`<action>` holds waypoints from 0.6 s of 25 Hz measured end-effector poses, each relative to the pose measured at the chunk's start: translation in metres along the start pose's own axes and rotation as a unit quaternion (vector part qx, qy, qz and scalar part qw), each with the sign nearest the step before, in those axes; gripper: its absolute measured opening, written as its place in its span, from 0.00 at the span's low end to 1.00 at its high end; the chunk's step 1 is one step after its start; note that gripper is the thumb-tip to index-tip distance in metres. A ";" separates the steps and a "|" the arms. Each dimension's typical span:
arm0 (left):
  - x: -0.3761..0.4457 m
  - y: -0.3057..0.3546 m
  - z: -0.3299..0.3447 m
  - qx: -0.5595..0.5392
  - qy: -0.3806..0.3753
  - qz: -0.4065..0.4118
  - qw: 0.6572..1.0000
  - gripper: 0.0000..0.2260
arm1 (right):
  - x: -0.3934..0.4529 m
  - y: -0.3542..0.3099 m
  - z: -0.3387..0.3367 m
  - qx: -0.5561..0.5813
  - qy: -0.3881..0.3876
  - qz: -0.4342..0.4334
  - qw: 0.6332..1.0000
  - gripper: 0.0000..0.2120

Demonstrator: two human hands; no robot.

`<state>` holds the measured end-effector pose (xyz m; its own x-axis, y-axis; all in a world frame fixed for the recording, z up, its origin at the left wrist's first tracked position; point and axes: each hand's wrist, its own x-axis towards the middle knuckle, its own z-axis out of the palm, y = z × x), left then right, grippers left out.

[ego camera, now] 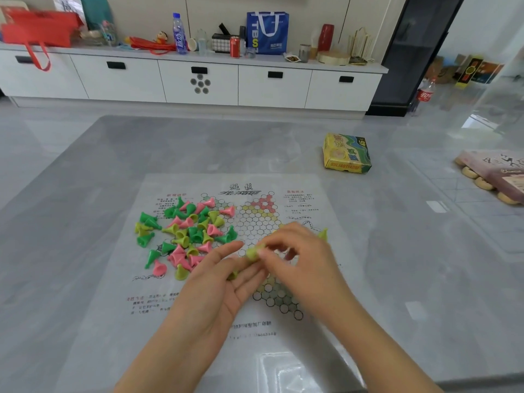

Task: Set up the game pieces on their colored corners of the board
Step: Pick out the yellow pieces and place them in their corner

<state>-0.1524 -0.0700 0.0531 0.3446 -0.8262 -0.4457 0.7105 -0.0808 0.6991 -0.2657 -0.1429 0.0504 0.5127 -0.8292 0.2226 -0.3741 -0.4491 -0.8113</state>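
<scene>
A loose heap of small green, pink and yellow plastic cone-shaped game pieces (184, 234) is lying across the left part of the thin printed paper star-shaped board (256, 222), so, by my reading, nearly all the sorting is still waiting to be done. The left hand (224, 282) is lying palm up with its fingers relaxed and spread, cradling a yellow piece (233, 275). The right hand (297, 256) is pinching another yellow cone (253, 253) between its fingertips, just above the left fingers. One yellow-green cone (323, 234) is standing beyond the right hand, seemingly near the board's right corner. The hands are covering the board's middle and that corner, so any placed pieces beneath are hidden; motion blur is smearing the pinched cone.
</scene>
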 end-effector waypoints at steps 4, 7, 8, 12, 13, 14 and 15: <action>0.005 0.006 -0.006 0.013 0.053 0.002 0.999 0.08 | 0.011 0.038 -0.041 -0.104 0.125 0.073 0.984 0.03; 0.007 0.009 -0.006 0.000 0.060 -0.017 0.998 0.06 | 0.011 0.056 -0.043 -0.229 0.051 0.071 0.969 0.04; 0.007 0.009 -0.006 -0.003 0.055 -0.021 0.998 0.05 | 0.011 0.057 -0.041 -0.246 0.034 0.067 0.966 0.04; 0.005 0.007 -0.006 -0.013 0.032 -0.032 0.999 0.07 | 0.015 0.057 -0.039 -0.262 0.029 0.064 0.963 0.04; 0.004 0.008 -0.006 -0.015 0.027 -0.034 0.999 0.07 | 0.015 0.057 -0.039 -0.262 0.029 0.066 0.962 0.04; 0.003 0.008 -0.005 -0.016 0.023 -0.035 0.999 0.08 | 0.015 0.057 -0.038 -0.260 0.028 0.069 0.963 0.04; 0.002 0.009 -0.006 -0.018 0.019 -0.034 0.999 0.08 | 0.015 0.058 -0.038 -0.257 0.028 0.072 0.963 0.04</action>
<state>-0.1417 -0.0695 0.0551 0.3176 -0.7971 -0.5136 0.7546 -0.1156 0.6459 -0.3086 -0.1941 0.0276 0.3897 -0.9056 0.1674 -0.7793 -0.4211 -0.4640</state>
